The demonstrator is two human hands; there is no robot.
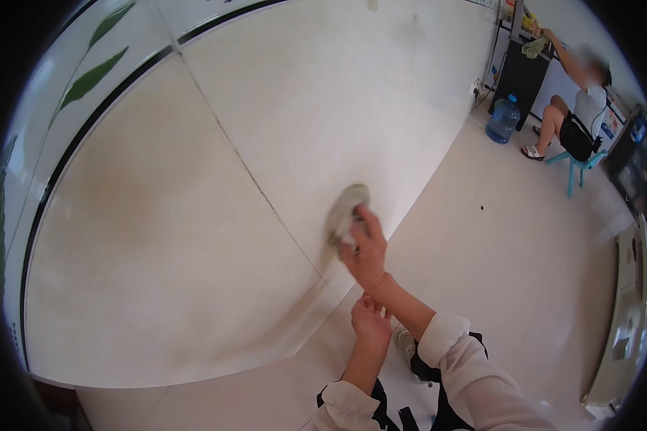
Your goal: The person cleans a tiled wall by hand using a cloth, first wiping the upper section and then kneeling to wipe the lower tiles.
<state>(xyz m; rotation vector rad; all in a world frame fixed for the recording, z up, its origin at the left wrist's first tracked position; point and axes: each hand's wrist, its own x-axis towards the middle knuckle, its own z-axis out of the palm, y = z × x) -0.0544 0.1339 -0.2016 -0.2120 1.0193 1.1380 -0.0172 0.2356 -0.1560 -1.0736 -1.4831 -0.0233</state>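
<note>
My right hand (364,242) presses a pale grey-green cloth or pad (346,207) against the white tiled wall (280,118). Motion blurs the pad, so its exact kind is unclear. Just below the right wrist is my left hand (371,320), its fingers curled and partly hidden behind the right forearm. Whether anything lies inside those fingers cannot be seen. A dark grout line (248,167) runs diagonally down the wall, left of the pad. Brownish smudges (135,199) mark the wall tiles at the left.
On the right, a person (587,102) sits on a blue plastic stool (577,161), one hand at a green cloth (534,48) on a dark cabinet (517,81). A blue water jug (503,119) stands on the tiled floor (463,258). A pale low cabinet (620,323) lines the right edge.
</note>
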